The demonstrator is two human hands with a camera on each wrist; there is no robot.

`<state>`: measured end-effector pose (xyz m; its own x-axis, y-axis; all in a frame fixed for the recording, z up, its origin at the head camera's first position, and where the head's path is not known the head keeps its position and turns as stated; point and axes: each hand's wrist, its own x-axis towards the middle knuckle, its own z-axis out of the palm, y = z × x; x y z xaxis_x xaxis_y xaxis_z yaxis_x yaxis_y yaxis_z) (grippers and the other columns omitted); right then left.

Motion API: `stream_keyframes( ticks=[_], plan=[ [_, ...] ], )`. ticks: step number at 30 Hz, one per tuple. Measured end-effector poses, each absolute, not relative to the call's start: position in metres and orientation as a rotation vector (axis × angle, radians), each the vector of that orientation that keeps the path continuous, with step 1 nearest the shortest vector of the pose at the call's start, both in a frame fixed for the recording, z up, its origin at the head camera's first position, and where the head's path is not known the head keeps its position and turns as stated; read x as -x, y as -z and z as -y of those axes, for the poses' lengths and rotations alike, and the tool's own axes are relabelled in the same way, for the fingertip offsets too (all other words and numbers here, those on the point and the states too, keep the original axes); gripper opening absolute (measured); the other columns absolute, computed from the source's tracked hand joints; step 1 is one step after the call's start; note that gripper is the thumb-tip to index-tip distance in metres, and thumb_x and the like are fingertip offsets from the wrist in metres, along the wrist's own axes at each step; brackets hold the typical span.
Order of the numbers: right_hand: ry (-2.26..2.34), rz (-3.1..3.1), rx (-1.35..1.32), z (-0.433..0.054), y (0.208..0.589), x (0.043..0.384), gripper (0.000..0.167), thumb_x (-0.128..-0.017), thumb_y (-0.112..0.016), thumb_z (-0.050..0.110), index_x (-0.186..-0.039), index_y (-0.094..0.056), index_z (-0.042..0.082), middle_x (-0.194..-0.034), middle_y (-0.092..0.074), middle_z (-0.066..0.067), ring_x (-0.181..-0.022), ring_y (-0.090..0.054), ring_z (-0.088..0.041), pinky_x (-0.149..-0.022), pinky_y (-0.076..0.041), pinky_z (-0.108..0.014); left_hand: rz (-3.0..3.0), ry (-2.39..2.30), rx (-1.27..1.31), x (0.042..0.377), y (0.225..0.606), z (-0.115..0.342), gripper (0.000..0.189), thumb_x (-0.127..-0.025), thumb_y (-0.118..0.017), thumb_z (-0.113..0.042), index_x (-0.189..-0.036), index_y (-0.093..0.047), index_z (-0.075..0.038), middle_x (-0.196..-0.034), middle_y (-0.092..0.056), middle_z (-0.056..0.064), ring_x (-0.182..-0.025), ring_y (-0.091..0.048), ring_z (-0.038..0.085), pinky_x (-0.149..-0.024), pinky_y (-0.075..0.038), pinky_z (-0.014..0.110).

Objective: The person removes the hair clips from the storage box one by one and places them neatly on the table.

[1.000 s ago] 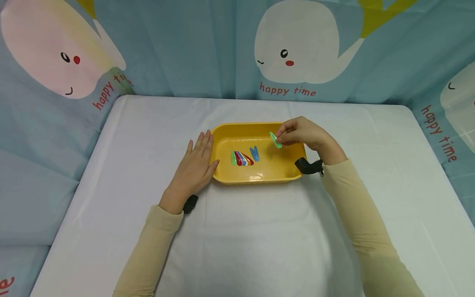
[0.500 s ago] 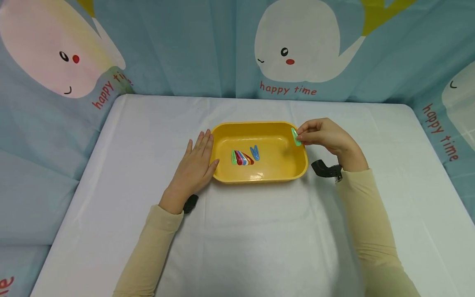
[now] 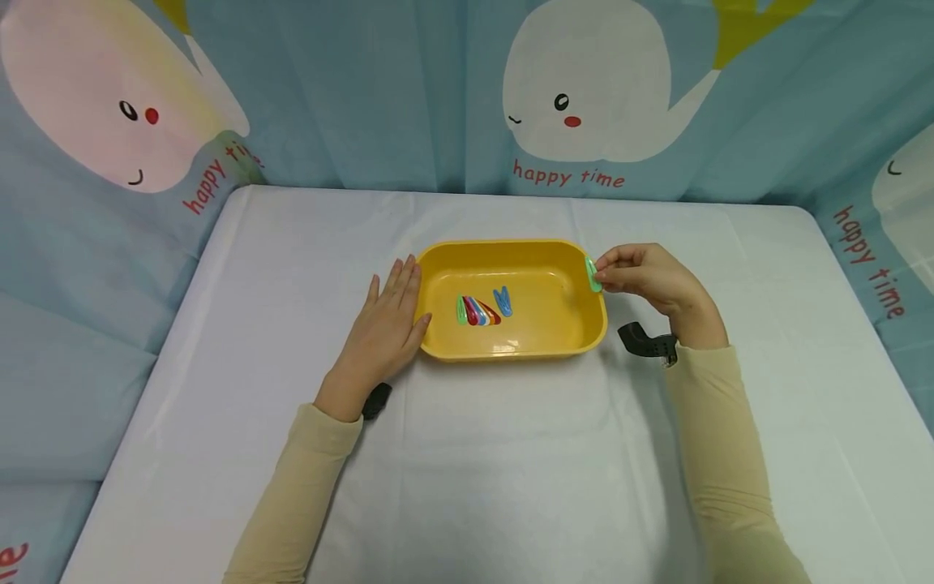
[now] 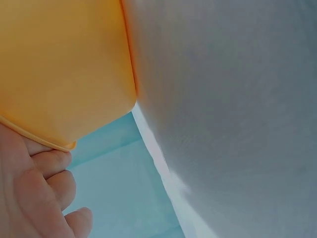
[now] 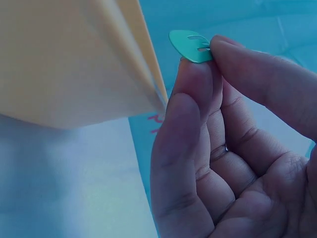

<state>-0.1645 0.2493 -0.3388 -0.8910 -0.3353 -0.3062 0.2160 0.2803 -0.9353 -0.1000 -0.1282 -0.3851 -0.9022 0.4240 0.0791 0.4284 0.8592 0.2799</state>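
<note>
Thumb and fingertips of my right hand [image 3: 649, 280] pinch a green snap hair clip [image 3: 593, 275] at the right rim of the yellow tray [image 3: 554, 349]. In the right wrist view the green clip [image 5: 190, 47] shows its cut-out slots, held above the outer wall of the tray [image 5: 64, 64]. My left hand [image 3: 383, 328] rests with fingers extended along the tray's left rim. Inside the tray, left of its middle, several hair clips lie fanned in a row: a green clip [image 3: 461, 311], a dark red clip [image 3: 469, 311] and others. A blue clip pair [image 3: 502, 301] lies just to their right.
The tray stands on a table with a white cloth [image 3: 503, 470]. A blue curtain [image 3: 409, 105] printed with whales hangs behind and along both sides. Black camera mounts sit on the left wrist [image 3: 376, 401] and right wrist [image 3: 648, 341].
My right hand has carried the green clip rightward, from over the tray's inside to its right rim, then slightly lower in view. The left hand and the clips in the tray stay put.
</note>
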Motion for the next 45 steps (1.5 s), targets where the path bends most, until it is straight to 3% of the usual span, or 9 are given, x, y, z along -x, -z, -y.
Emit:
stream_keyframes(
  ticks=[11,19,32,36,40,45],
  plan=[
    [1.836,-2.034,0.011,-0.263,0.354,0.156,0.007,-0.089,-0.062,0.0,-0.087,-0.065,0.006,-0.08,-0.066,-0.001,-0.074,-0.061,-0.013,-0.073,-0.052,-0.021,3.0,0.51,0.684,0.1,0.39,0.128,0.062,-0.102,-0.033,-0.028,-0.149,-0.009,0.004,-0.157,-0.003,0.013,-0.144,0.003,0.024,-0.114,0.001,0.045],
    [1.991,-1.891,-0.046,-0.273,0.372,0.149,0.012,-0.088,-0.061,-0.002,-0.083,-0.068,0.005,-0.078,-0.066,-0.003,-0.071,-0.061,-0.016,-0.073,-0.053,-0.024,2.986,0.516,0.699,0.099,0.39,0.13,0.062,-0.101,-0.034,-0.027,-0.149,-0.01,0.005,-0.157,-0.005,0.014,-0.144,0.0,0.025,-0.114,0.0,0.046],
    [1.875,-2.075,-0.117,-0.279,0.384,0.159,0.01,-0.087,-0.064,-0.001,-0.081,-0.068,0.007,-0.076,-0.067,0.0,-0.07,-0.063,-0.012,-0.069,-0.053,-0.021,2.966,0.542,0.704,0.102,0.391,0.129,0.063,-0.101,-0.034,-0.028,-0.149,-0.009,0.005,-0.157,-0.003,0.014,-0.144,0.002,0.025,-0.114,-0.001,0.046],
    [1.763,-2.193,-0.149,-0.279,0.389,0.161,0.003,-0.087,-0.063,0.001,-0.088,-0.066,0.0,-0.074,-0.067,0.004,-0.069,-0.063,-0.008,-0.068,-0.053,-0.02,2.959,0.554,0.701,0.102,0.391,0.13,0.062,-0.101,-0.034,-0.027,-0.149,-0.01,0.005,-0.157,-0.004,0.014,-0.144,0.001,0.026,-0.114,-0.002,0.047],
    [1.672,-2.247,-0.195,-0.277,0.394,0.162,0.019,-0.087,-0.064,0.002,-0.099,-0.061,-0.012,-0.073,-0.066,0.006,-0.068,-0.063,-0.007,-0.067,-0.053,-0.02,2.962,0.555,0.698,0.101,0.391,0.13,0.062,-0.101,-0.034,-0.027,-0.149,-0.011,0.005,-0.157,-0.004,0.014,-0.144,0.0,0.026,-0.114,-0.002,0.046],
    [1.607,-2.299,-0.253,-0.274,0.395,0.162,0.027,-0.088,-0.064,0.005,-0.105,-0.06,-0.015,-0.073,-0.065,0.007,-0.067,-0.063,-0.005,-0.067,-0.053,-0.019,2.955,0.556,0.709,0.102,0.391,0.13,0.062,-0.101,-0.034,-0.027,-0.148,-0.011,0.006,-0.157,-0.004,0.014,-0.144,0.0,0.026,-0.114,-0.002,0.047]
  ],
)
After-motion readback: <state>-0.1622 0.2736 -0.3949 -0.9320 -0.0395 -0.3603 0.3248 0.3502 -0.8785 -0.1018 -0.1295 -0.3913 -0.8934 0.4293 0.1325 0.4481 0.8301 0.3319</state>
